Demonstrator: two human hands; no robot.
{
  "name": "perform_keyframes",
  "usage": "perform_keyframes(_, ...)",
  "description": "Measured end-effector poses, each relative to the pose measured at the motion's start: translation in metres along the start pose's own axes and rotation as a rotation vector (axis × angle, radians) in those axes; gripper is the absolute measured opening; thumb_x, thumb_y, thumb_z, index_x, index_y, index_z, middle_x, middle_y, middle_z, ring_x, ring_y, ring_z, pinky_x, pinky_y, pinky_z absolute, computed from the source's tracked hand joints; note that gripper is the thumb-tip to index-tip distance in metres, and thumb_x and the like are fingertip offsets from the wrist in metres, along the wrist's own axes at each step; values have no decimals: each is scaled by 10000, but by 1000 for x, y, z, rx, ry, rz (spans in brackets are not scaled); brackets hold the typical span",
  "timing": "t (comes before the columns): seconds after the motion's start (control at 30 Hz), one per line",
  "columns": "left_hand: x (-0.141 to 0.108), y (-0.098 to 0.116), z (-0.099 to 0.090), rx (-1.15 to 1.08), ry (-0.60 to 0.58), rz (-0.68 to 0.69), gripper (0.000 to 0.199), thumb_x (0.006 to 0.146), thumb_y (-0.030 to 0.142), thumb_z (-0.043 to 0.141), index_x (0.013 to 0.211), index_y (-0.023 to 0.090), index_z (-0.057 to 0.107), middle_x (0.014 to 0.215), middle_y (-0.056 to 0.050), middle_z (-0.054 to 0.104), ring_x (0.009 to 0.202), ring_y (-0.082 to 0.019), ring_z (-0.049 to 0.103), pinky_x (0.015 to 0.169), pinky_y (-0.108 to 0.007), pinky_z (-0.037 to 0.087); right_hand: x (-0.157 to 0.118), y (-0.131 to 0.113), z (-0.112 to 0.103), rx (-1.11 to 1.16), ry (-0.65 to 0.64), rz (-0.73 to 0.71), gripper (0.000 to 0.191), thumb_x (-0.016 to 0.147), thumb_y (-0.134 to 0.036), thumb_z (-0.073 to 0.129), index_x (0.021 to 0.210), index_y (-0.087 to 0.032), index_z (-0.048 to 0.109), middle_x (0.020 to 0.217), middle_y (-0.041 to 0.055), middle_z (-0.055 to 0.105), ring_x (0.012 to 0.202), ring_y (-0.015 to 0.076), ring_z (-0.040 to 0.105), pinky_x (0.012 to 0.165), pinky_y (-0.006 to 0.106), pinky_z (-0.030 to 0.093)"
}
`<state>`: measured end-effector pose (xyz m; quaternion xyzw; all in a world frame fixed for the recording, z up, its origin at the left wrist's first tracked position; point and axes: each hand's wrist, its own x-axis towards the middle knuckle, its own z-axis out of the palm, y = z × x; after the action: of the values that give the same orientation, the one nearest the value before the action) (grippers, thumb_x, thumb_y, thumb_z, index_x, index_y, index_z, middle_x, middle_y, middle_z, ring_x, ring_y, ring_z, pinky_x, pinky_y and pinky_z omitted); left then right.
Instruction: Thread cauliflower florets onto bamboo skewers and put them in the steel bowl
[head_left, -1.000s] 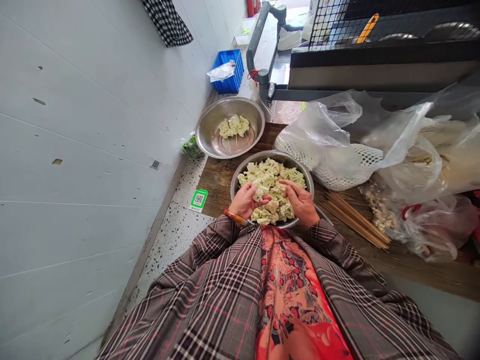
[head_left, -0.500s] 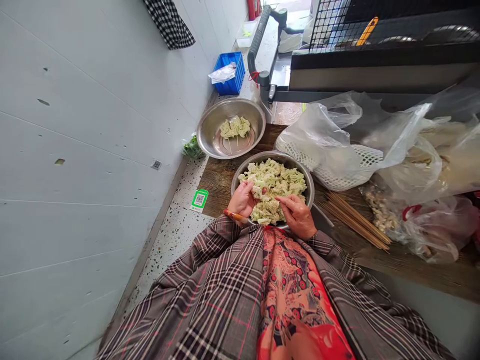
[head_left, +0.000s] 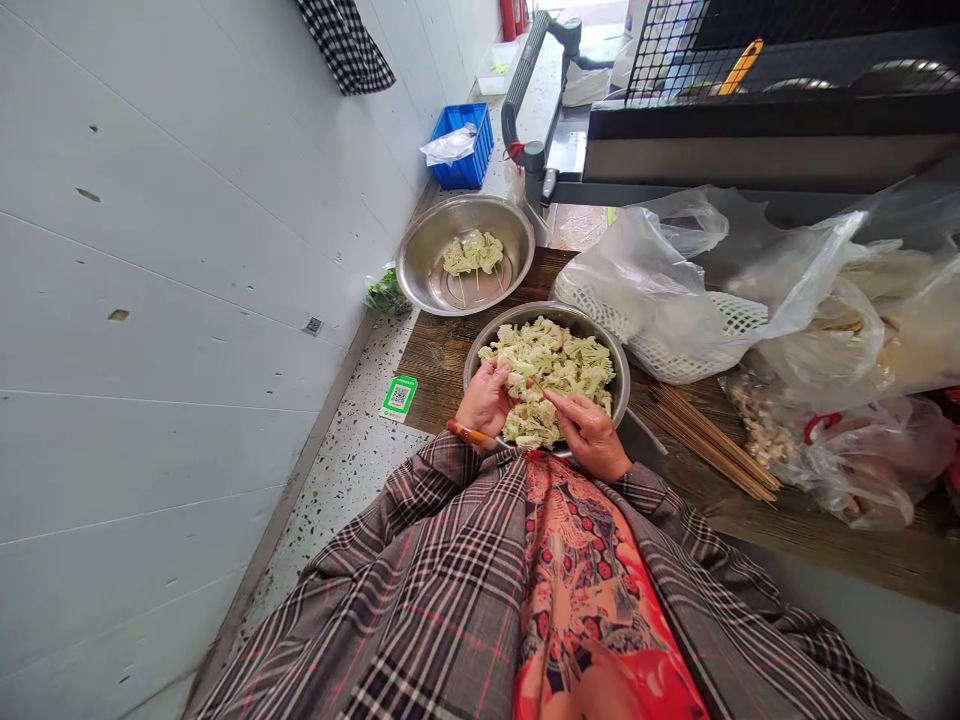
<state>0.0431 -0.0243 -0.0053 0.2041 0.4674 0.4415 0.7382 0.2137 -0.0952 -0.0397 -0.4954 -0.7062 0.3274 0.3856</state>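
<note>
In the head view, the work looks to be at an early stage. Over in the far bowl (head_left: 420,262), only a small cluster of skewered cauliflower (head_left: 473,253) lies together, with a few thin sticks poking out towards the person. The near bowl (head_left: 622,385) is heaped with loose cauliflower (head_left: 562,350), so I'd judge that most of the threading is left to do. A good bundle of skewers (head_left: 709,442) waits on the dark wooden table (head_left: 442,345), just to the right of the near bowl, below the plastic bags (head_left: 652,270).

Both forearms come in low from the person's body, and the hands meet above the front half of the heap. The left hand (head_left: 485,398) is turned partly palm-up, its fingers curled round a floret (head_left: 517,385) over the near bowl. The right hand (head_left: 589,430) comes from the other side, back of the hand uppermost, thumb and fingers pinched narrow on what looks like a thin stick (head_left: 538,388) aimed at that floret. I can't tell whether the tip has gone in.
</note>
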Motion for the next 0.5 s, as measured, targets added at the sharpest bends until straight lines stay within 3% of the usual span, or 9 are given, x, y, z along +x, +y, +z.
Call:
perform_keyframes(0.3,-1,-2,4,-45,17,53,315,713,233,694,975,180,529,866,-2,620,692,-72,583,705,-228,486,-1,-2,2,-8,-17,8,395,949,-260,376,1313,-232,526,784,40,508,711,157,519,674,295,463)
perform_keyframes(0.5,-3,-1,4,20,10,11,292,704,210,668,951,172,516,872,-21,628,661,-96,599,635,-257,512,-1,-1,4,-1,22,13,385,945,-255,381,1290,-212,546,765,34,498,694,152,507,668,295,461)
